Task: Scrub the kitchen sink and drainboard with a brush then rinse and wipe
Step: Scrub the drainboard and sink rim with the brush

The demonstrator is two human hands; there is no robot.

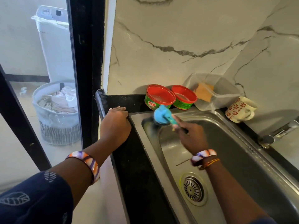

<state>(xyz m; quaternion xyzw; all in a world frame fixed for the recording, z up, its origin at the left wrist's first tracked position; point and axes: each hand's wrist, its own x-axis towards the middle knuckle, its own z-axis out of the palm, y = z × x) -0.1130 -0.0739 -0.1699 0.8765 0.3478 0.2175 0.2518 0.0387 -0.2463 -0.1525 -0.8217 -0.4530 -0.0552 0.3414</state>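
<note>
Sink [252, 167]: steel basin set in black table [137, 167]; drain [193, 189] at 6 o'clock of the basin floor, uncovered, open floor all round it.

Brush [162, 115]: blue round head, pressed against the basin's far-left corner at 11 o'clock, just under the rim; blurred.

Right hand [191, 137]: closed round the brush handle, inside the basin, clear of the walls.

Left hand [115, 125]: flat, fingers together, resting on the table's left edge, fingertips at the sink rim's far corner.

Far ledge, 12 to 1 o'clock: two red-lidded tubs [159, 97] touching each other, nearer one overhanging the rim just behind the brush; clear box [213, 92] with orange sponge [203, 92]; mug [240, 109] tilted at the rim corner.

Tap [278, 131]: 3 o'clock, on the right rim.
</note>
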